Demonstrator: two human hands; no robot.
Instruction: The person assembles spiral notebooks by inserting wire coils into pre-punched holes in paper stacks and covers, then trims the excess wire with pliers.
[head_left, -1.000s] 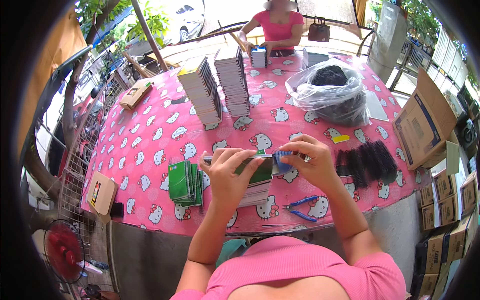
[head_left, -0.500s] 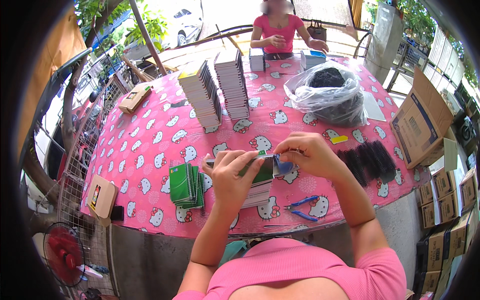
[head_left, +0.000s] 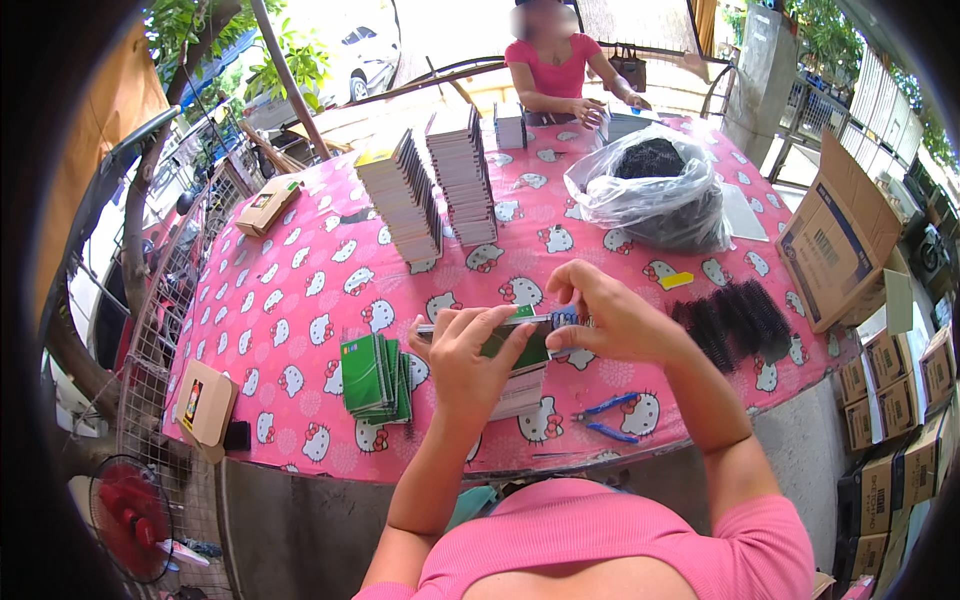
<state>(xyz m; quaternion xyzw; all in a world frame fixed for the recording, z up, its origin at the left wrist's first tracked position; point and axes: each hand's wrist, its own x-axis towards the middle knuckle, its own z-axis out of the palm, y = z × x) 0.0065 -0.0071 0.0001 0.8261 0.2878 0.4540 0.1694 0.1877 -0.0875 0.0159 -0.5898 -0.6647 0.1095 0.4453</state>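
My left hand [head_left: 468,348] grips a green-covered notebook [head_left: 500,338] with its bound edge facing away from me. At that edge's right end a spiral binding coil [head_left: 566,320] sticks out, looking bluish. My right hand [head_left: 610,315] is curled round the coil, thumb below and index finger above. Under the held notebook is a stack of notebooks [head_left: 520,393] with white page edges. To the left lies a pile of green notebooks [head_left: 376,378] with coils along their right side. Blue-handled pliers [head_left: 607,418] rest on the table near my right forearm.
Black spiral coils [head_left: 735,325] lie right of my hand, near a yellow strip [head_left: 677,281]. A clear plastic bag [head_left: 655,190] of black coils stands behind. Two tall notebook stacks [head_left: 465,180] rise at far left-centre. A co-worker [head_left: 560,75] is across the table; an open carton [head_left: 840,240] stands right.
My right fingers have shifted slightly on the coil, showing more of it beside the notebook. The co-worker's hands have come together over the booklets at the far side.
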